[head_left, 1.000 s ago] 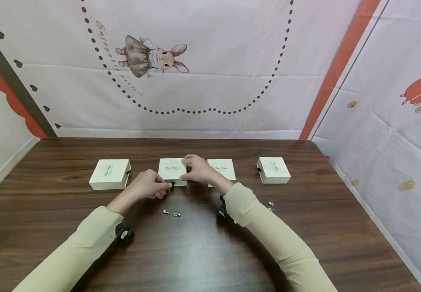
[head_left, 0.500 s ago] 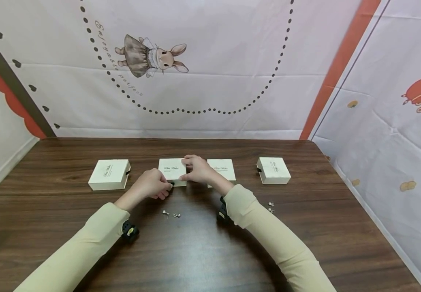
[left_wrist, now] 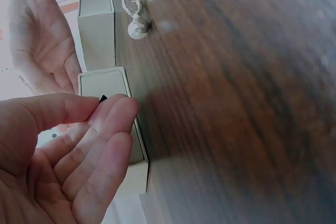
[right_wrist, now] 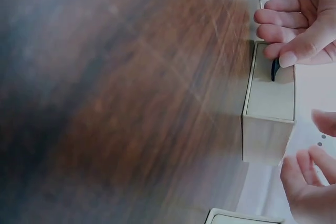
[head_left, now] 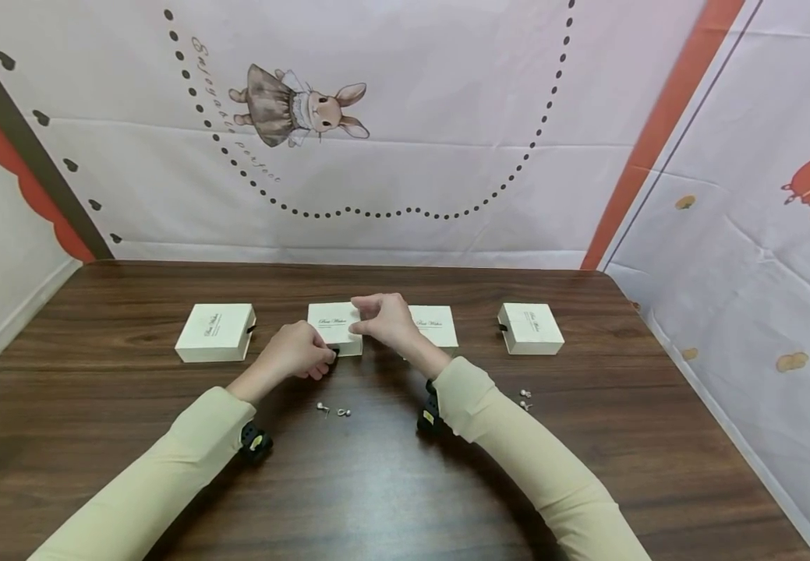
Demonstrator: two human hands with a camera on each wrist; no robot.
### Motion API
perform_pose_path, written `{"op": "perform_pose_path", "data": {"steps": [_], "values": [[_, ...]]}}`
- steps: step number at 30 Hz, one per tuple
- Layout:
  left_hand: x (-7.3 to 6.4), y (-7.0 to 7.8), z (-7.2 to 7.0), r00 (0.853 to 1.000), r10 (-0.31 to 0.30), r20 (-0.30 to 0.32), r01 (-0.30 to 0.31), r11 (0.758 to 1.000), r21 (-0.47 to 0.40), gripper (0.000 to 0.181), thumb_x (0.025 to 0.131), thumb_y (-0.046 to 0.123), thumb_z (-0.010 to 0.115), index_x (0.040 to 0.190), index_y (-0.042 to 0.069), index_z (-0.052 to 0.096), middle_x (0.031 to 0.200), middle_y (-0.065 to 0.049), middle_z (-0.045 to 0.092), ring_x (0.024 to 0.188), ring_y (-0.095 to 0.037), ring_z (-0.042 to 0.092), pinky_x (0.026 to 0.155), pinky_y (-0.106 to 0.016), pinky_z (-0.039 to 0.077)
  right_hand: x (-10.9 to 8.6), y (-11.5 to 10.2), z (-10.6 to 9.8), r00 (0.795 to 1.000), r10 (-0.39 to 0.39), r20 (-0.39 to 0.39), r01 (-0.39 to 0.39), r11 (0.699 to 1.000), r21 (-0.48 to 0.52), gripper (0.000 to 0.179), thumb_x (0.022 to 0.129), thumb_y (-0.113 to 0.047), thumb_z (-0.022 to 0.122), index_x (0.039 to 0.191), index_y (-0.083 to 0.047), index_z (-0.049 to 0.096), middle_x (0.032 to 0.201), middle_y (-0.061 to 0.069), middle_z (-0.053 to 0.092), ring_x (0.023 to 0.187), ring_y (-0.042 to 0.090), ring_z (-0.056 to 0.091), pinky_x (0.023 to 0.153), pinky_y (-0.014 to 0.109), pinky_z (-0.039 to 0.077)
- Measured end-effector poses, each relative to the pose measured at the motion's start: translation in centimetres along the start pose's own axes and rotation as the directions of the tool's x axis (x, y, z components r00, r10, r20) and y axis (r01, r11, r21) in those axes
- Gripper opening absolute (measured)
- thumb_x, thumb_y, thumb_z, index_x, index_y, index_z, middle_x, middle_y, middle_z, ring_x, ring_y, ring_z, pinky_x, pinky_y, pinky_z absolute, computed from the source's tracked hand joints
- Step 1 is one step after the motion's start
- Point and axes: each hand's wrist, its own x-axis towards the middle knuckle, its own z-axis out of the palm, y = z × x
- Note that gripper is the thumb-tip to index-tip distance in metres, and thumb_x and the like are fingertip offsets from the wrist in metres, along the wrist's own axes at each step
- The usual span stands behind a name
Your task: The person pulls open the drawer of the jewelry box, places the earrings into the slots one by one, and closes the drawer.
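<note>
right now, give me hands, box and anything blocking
Left hand pinches black tab; right hand beside drawer box, contact unclear; drawer looks shut; pearl earrings lie in front.

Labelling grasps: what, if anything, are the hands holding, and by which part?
Left hand pinches the black tab of the second box from left. Right hand is at that box's right side; grip unclear.
</note>
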Motion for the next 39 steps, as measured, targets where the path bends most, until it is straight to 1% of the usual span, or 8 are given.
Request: {"op": "perform_pose_path", "data": {"steps": [3, 7, 10, 16, 21, 31, 35, 39], "values": [[0.02, 0.05, -0.03, 1.000, 0.000, -0.003, 0.000, 1.000, 0.001, 0.018, 0.084, 0.015, 0.061, 0.073, 0.002, 0.069, 0.059, -0.002, 0.065, 0.053, -0.011, 0.062, 0.051, -0.026, 0.050, 0.13, 0.13, 0.02, 1.000, 0.000, 0.001, 0.000, 0.999, 0.038, 0.043, 0.073, -0.007, 0.075, 0.115, -0.010, 0.064, 0.110, 0.005, 0.065, 0.101, 0.017, 0.059, 0.081, 0.028, 0.048], [0.04, 0.04, -0.04, 1.000, -0.003, -0.004, 0.003, 1.000, 0.001, 0.018, 0.084, 0.015, 0.062, 0.074, 0.002, 0.069, 0.060, -0.002, 0.065, 0.054, -0.010, 0.062, 0.052, -0.026, 0.050, 0.27, 0.26, 0.04, 1.000, -0.009, 0.008, 0.009, 1.000, 0.029, 0.043, 0.073, -0.007, 0.075, 0.115, -0.010, 0.064, 0.109, 0.005, 0.066, 0.099, 0.017, 0.060, 0.078, 0.027, 0.048], [0.03, 0.00, -0.05, 1.000, -0.007, -0.009, 0.007, 1.000, 0.009, 0.017, 0.084, 0.015, 0.062, 0.073, 0.003, 0.069, 0.060, -0.002, 0.065, 0.054, -0.010, 0.062, 0.052, -0.025, 0.050, 0.29, 0.26, 0.03, 1.000, -0.014, 0.009, 0.014, 1.000, 0.008, 0.044, 0.072, -0.007, 0.075, 0.115, -0.010, 0.064, 0.112, 0.006, 0.064, 0.100, 0.018, 0.059, 0.079, 0.028, 0.048], [-0.13, -0.06, -0.04, 1.000, -0.005, -0.014, 0.006, 1.000, 0.020, 0.017, 0.083, 0.014, 0.062, 0.072, 0.004, 0.070, 0.060, -0.002, 0.065, 0.054, -0.010, 0.062, 0.052, -0.025, 0.050, 0.34, 0.44, 0.07, 1.000, -0.007, 0.024, 0.009, 0.998, -0.058, 0.049, 0.071, -0.007, 0.077, 0.118, -0.008, 0.062, 0.125, 0.005, 0.056, 0.110, 0.021, 0.054, 0.089, 0.031, 0.045], [-0.25, 0.00, -0.06, 1.000, -0.001, -0.011, 0.001, 1.000, 0.014, 0.016, 0.083, 0.014, 0.062, 0.073, 0.004, 0.071, 0.061, -0.002, 0.066, 0.055, -0.010, 0.062, 0.052, -0.025, 0.050, 0.44, 0.58, 0.10, 0.999, -0.001, 0.038, 0.004, 0.998, -0.057, 0.055, 0.071, -0.007, 0.077, 0.122, -0.006, 0.058, 0.134, 0.005, 0.048, 0.114, 0.023, 0.051, 0.092, 0.033, 0.043], [-0.16, 0.02, -0.02, 1.000, -0.007, -0.007, 0.007, 1.000, 0.011, 0.018, 0.083, 0.015, 0.062, 0.072, 0.004, 0.070, 0.060, -0.003, 0.066, 0.055, -0.011, 0.062, 0.052, -0.025, 0.050, 0.50, 0.37, 0.06, 0.995, 0.039, 0.093, -0.035, 0.998, -0.043, 0.063, 0.071, -0.011, 0.078, 0.128, -0.004, 0.051, 0.138, 0.006, 0.043, 0.120, 0.024, 0.047, 0.095, 0.032, 0.040], [-0.19, 0.03, 0.05, 1.000, -0.024, -0.010, 0.024, 1.000, -0.001, 0.019, 0.084, 0.016, 0.062, 0.073, 0.003, 0.070, 0.060, -0.003, 0.066, 0.055, -0.011, 0.063, 0.052, -0.025, 0.050, 0.42, 0.38, 0.05, 0.994, 0.036, 0.102, -0.030, 0.998, -0.056, 0.064, 0.071, -0.012, 0.078, 0.129, -0.005, 0.050, 0.139, 0.006, 0.043, 0.119, 0.024, 0.048, 0.094, 0.032, 0.041], [-0.25, 0.07, 0.09, 1.000, -0.023, -0.008, 0.023, 1.000, 0.000, 0.017, 0.084, 0.014, 0.062, 0.074, 0.003, 0.070, 0.061, -0.003, 0.066, 0.055, -0.011, 0.063, 0.052, -0.025, 0.050, 0.36, 0.43, 0.07, 0.994, 0.023, 0.109, -0.015, 0.997, -0.080, 0.065, 0.072, -0.012, 0.077, 0.130, -0.005, 0.049, 0.139, 0.006, 0.043, 0.119, 0.024, 0.048, 0.093, 0.032, 0.042]]}}
